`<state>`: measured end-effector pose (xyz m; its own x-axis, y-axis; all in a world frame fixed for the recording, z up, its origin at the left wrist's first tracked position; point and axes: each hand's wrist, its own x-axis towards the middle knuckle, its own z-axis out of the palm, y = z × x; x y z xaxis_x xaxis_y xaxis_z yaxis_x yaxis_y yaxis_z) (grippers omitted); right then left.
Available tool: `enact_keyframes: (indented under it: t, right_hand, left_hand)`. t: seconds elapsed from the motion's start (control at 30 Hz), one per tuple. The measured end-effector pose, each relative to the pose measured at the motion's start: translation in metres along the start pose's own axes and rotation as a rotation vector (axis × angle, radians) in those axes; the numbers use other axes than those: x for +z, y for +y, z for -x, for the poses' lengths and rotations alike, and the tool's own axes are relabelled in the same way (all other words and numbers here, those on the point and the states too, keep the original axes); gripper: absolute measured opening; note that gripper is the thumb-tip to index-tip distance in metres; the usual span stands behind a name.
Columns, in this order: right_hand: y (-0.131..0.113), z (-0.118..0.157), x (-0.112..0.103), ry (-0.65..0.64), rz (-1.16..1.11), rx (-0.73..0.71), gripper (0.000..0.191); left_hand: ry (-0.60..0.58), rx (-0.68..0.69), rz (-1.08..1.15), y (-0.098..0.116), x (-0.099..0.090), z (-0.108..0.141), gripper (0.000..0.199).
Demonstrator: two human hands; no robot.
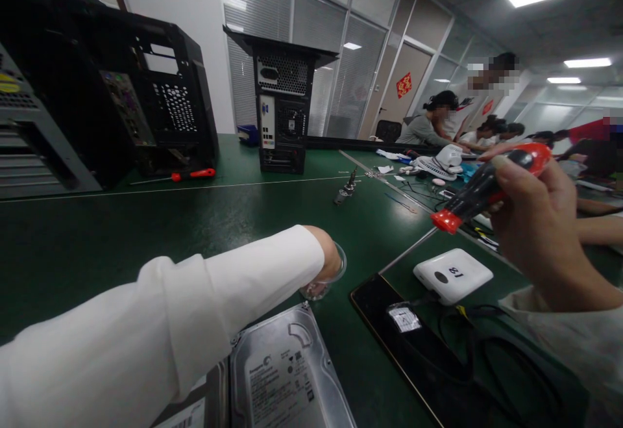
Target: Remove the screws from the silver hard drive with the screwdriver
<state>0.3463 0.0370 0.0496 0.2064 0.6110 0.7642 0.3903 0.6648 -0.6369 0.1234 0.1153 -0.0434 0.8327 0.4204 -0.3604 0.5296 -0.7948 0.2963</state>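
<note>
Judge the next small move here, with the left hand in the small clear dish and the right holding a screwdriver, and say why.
Probably lift the left hand out of the small clear plastic dish: its fingers are hidden inside, while the right hand holds the red-and-black screwdriver raised, and the silver hard drive lies just below.

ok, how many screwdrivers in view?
2. One screwdriver in the right hand; a second screwdriver lies on the bench by the black case. Others could be hidden.

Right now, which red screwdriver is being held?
The screwdriver gripped in the right hand; the other screwdriver lies untouched on the table by the black case.
</note>
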Motion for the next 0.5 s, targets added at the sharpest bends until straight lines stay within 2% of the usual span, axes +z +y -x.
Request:
enact_keyframes:
  t: [0.13,0.33,0.4,0.5]
  right_hand:
    - [0.0,0.0,0.0,-0.019,-0.013,-0.009,0.027]
    - [-0.002,-0.001,-0.001,-0.027,-0.014,-0.006,0.027]
    - [-0.003,-0.002,-0.002,-0.03,-0.006,-0.006,0.026]
    - [-0.002,-0.001,-0.003,-0.036,-0.002,-0.006,0.026]
  left_hand:
    - [-0.212,-0.088,0.007,0.013,-0.008,0.002,0.013]
    - [-0.402,-0.16,-0.016,0.034,-0.028,0.017,0.01]
    - [-0.43,-0.169,0.0,0.04,-0.034,0.022,0.01]
    - [-0.402,-0.167,0.052,0.043,-0.038,0.027,0.012]
